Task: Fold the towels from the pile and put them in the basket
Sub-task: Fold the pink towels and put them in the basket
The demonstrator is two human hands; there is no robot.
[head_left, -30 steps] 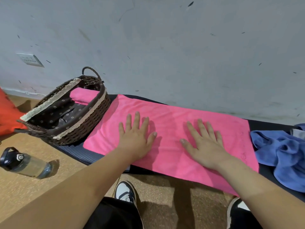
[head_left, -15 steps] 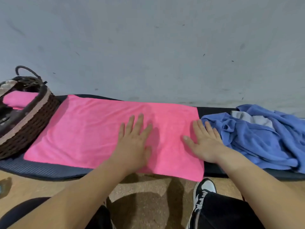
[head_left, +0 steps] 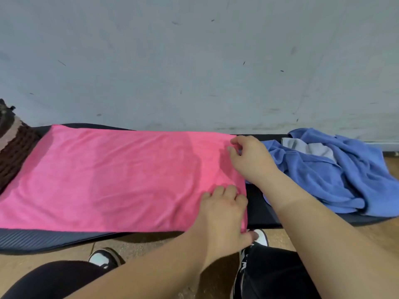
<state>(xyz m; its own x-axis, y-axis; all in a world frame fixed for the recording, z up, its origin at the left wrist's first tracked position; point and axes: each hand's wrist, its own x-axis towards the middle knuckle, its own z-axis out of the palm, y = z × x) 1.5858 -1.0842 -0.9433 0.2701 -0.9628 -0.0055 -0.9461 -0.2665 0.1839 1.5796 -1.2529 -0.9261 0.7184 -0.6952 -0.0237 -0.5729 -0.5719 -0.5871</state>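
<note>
A pink towel (head_left: 112, 178) lies flat, folded lengthwise, on a dark mat (head_left: 38, 239) along the wall. My left hand (head_left: 224, 214) grips the towel's near right corner, fingers curled over its edge and thumb under it. My right hand (head_left: 250, 157) pinches the far right corner with curled fingers. Right of the towel is the pile: crumpled blue towels (head_left: 336, 171) with a grey one (head_left: 306, 147) showing among them. Only a dark woven side of the basket (head_left: 13, 147) shows at the left edge.
A grey wall (head_left: 194, 61) rises directly behind the mat. My knees in black trousers and black-and-white shoes (head_left: 103, 258) are on the brown floor in front of the mat.
My view has swung right, so the basket is nearly out of frame. Both hands slid from lying flat on the towel to its right end and curled around its two corners.
</note>
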